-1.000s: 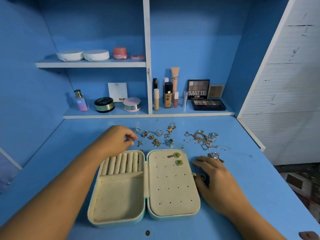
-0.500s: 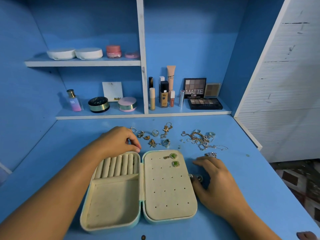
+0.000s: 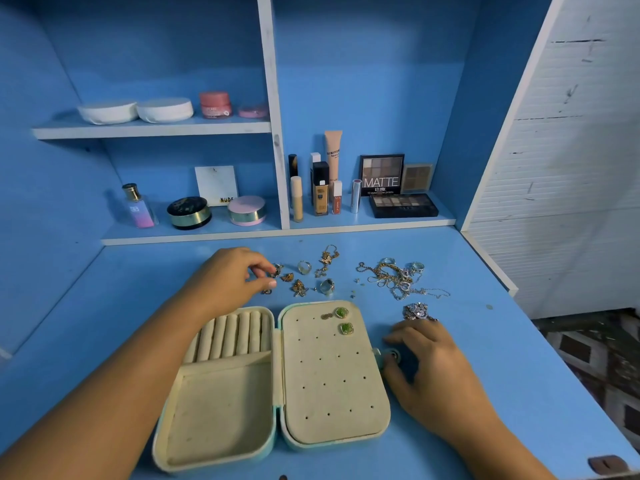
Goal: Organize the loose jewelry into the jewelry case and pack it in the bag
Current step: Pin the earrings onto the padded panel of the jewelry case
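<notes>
The cream-lined jewelry case (image 3: 221, 455) lies open on the blue desk. Its left half has ring rolls (image 3: 235, 336) and a bare tray; its right panel carries two green earrings (image 3: 343, 320). Behind it lie loose rings (image 3: 304, 267), gold pieces (image 3: 299, 287), a chain tangle (image 3: 391, 277) and a silver cluster (image 3: 417, 311). My left hand (image 3: 232, 280) reaches past the case and pinches a small ring (image 3: 277, 270) with curled fingertips. My right hand (image 3: 433, 368) rests flat beside the case's right edge, fingers by the clasp (image 3: 393, 355). No bag is in view.
Low shelves at the back hold cosmetics: a perfume bottle (image 3: 138, 206), round compacts (image 3: 188, 212), tubes (image 3: 320, 188) and eyeshadow palettes (image 3: 403, 204). A white slatted panel (image 3: 571, 168) closes the right side. The desk's right edge (image 3: 568, 372) drops to a patterned floor.
My left hand has moved forward and right, from a small piece near the case's back edge to the ring further back. My right hand has stayed by the clasp.
</notes>
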